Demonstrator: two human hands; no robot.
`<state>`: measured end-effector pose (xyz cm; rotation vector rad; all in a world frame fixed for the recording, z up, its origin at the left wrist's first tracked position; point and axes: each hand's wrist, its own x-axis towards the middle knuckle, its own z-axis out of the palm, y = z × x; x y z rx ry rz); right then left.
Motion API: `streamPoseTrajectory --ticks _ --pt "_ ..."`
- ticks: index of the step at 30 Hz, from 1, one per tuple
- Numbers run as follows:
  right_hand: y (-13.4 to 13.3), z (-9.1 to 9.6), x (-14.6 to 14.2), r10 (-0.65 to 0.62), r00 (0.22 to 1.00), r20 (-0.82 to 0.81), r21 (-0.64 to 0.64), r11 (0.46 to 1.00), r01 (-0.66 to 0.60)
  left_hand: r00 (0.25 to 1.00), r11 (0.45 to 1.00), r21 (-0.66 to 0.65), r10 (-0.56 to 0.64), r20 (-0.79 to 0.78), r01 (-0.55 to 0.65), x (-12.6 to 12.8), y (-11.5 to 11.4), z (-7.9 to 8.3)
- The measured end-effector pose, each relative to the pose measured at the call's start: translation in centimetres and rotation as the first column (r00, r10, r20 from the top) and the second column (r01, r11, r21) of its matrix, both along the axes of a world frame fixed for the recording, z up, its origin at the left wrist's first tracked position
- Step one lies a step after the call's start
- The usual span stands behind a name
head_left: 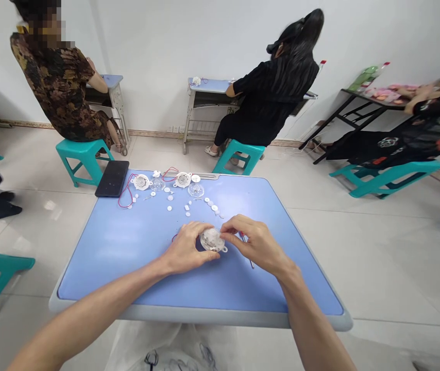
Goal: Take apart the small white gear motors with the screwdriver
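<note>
The left hand point(186, 248) and right hand point(251, 242) close in from either side on a round clear plastic casing point(212, 239), held just above the middle of the blue tabletop point(135, 268). Each grip is clamped on the casing, with the fingertips pressed against its rim. Holding it from both sides seems to keep this small piece from turning or slipping. The fingers hide much of it, so what sits inside is hard to make out, though it looks pale.

A thin metal tool point(249, 256) lies just beside the right hand, within easy reach, and a bit of red wire point(174, 237) shows by the left hand. Toward the far edge are two white round housings point(141, 181) point(183, 179) with red wires point(126, 190), two clear domes point(157, 184) point(196, 190), and small white discs point(187, 207). These are spread well apart from the hands, which leaves the near part of the tabletop free for handling and each piece easy to pick out. A black phone point(112, 178) lies by the far left corner.

Beyond, two co-workers point(60, 87) point(277, 87) sit on teal stools point(83, 154) point(239, 154), facing small desks against the wall.
</note>
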<state>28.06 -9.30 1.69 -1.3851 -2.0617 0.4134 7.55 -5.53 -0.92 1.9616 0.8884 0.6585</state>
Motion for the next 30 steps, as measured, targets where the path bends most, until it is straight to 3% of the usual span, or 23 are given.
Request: streamPoseTrajectory --ticks 8,30 --pt "-0.19 0.05 0.27 0.052 0.999 0.006 0.017 0.998 -0.052 1.0 1.0 0.0 -0.002 0.005 0.002 0.03 -0.07 0.26" --pt "0.01 0.01 0.06 0.045 0.999 0.007 0.038 0.998 -0.045 1.0 1.0 0.002 -0.004 0.008 0.004 0.1 -0.01 0.02"
